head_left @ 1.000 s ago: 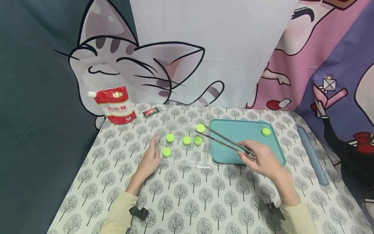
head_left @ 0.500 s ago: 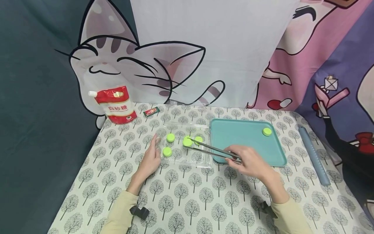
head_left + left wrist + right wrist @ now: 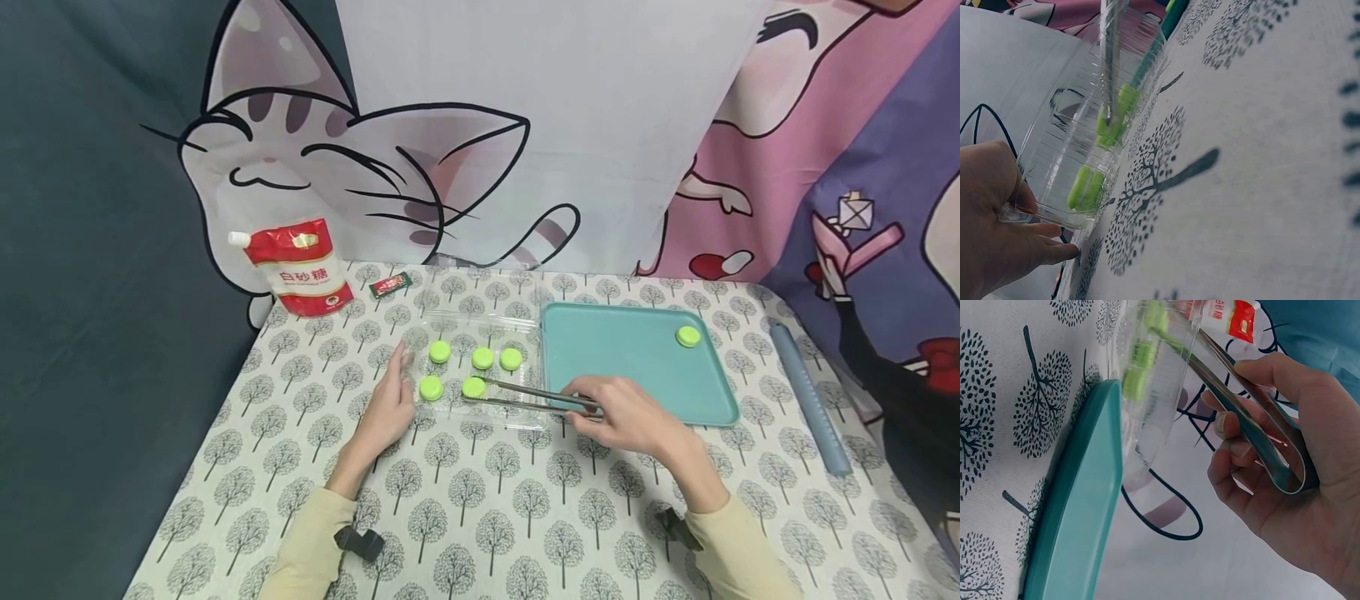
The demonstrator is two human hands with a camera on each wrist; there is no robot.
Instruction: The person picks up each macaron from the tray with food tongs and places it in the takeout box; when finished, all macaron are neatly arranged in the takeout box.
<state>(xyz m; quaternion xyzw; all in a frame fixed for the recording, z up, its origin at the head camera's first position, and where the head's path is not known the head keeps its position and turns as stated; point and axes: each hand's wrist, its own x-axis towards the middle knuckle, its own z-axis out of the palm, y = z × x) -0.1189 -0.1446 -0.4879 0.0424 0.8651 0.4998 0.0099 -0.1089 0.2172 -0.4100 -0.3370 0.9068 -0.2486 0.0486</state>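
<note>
A clear plastic box [image 3: 517,408] with its lid folded back holds several green macarons [image 3: 439,352]. My left hand [image 3: 387,408] pinches the box's left wall, with fingers on both sides of it in the left wrist view. My right hand [image 3: 618,417] grips metal tongs [image 3: 536,392]. Around one macaron [image 3: 474,387] at the front middle of the box sit the tong tips, low inside it. In the right wrist view the bent end of the tongs [image 3: 1288,478] lies against my palm.
A teal tray [image 3: 615,350] stands just right of the box, with one macaron [image 3: 687,336] near its far right corner. Farther right lies a blue-grey rod [image 3: 810,400]. A red and white sugar pouch [image 3: 303,271] and a small green packet [image 3: 390,285] are at the back left.
My right hand has brought the tongs and the held macaron from the box's back right edge, left and toward me, down to the front middle. The left hand has stayed at the box wall.
</note>
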